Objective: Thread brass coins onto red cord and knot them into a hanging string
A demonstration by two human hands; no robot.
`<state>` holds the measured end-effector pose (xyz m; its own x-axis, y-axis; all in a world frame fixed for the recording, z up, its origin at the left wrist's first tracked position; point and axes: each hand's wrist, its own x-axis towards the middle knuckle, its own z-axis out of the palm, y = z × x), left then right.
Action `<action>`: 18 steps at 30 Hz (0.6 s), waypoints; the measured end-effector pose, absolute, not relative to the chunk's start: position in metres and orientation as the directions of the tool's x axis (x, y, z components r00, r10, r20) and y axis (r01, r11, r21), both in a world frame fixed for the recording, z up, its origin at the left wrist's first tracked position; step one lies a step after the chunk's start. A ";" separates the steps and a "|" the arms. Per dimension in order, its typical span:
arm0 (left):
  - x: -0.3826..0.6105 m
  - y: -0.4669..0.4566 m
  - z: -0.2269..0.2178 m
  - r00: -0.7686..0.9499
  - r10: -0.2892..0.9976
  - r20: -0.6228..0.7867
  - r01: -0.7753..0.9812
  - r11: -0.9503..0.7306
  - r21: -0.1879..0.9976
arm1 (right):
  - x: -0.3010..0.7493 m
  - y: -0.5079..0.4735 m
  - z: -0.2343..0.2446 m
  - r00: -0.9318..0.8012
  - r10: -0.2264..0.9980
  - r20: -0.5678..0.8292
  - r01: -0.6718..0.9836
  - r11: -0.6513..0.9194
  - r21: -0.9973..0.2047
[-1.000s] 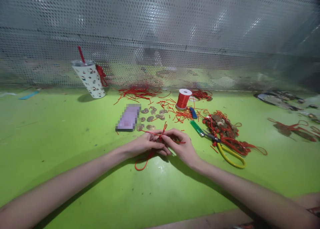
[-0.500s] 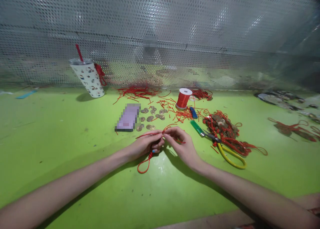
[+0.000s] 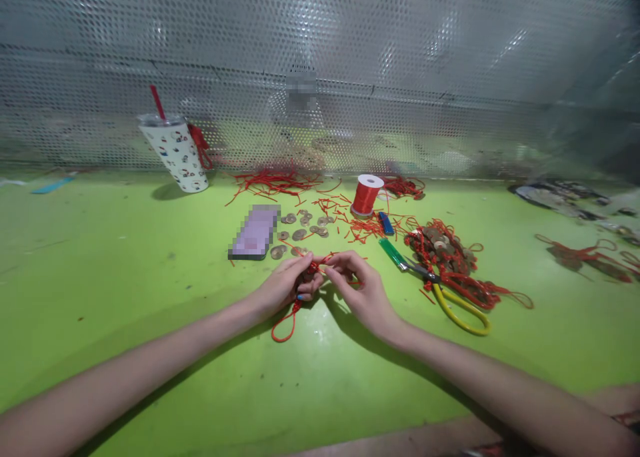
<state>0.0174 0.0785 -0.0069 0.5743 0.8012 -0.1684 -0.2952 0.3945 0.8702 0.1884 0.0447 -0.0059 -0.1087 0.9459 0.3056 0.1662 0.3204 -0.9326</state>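
My left hand [image 3: 295, 280] is closed on a knotted red cord [image 3: 284, 327], whose loop hangs below the fingers onto the green table [image 3: 165, 390]. Part of the knotting, along with whatever else lies in the palm, is hidden by the fingers. Close on its right, my right hand [image 3: 357, 280] pinches a strand of the same cord between thumb and forefinger. A loose end sticks up past the left thumb. Just beyond both hands lie several round coins with holes [image 3: 300, 234].
A phone [image 3: 255, 234], blurred out, lies behind my left hand. Right of the hands are yellow-handled scissors [image 3: 463, 310], a green lighter [image 3: 393, 254], a blue lighter [image 3: 386, 224] and a pile of corded coins [image 3: 440, 247]. Farther back stand a red cord spool [image 3: 367, 197] and a patterned tumbler [image 3: 177, 154].
The left hand has turned slightly, so its knotted cord shows more, and the loop has shifted a little left. The cord end by the left thumb now points up and away.
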 end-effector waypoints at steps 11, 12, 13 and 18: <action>0.019 0.078 -0.013 0.502 0.852 -0.147 -0.297 0.330 0.896 | 0.188 0.044 -0.008 -0.142 0.916 0.375 0.201 0.397 -0.895; 0.019 0.078 -0.013 0.496 0.855 -0.152 -0.300 0.332 0.894 | 0.188 0.044 -0.008 -0.144 0.914 0.378 0.202 0.401 -0.893; 0.019 0.078 -0.014 0.489 0.858 -0.156 -0.303 0.336 0.892 | 0.188 0.043 -0.008 -0.145 0.914 0.380 0.201 0.403 -0.893; 0.019 0.079 -0.013 0.469 0.866 -0.175 -0.312 0.347 0.884 | 0.189 0.043 -0.007 -0.150 0.913 0.379 0.207 0.403 -0.891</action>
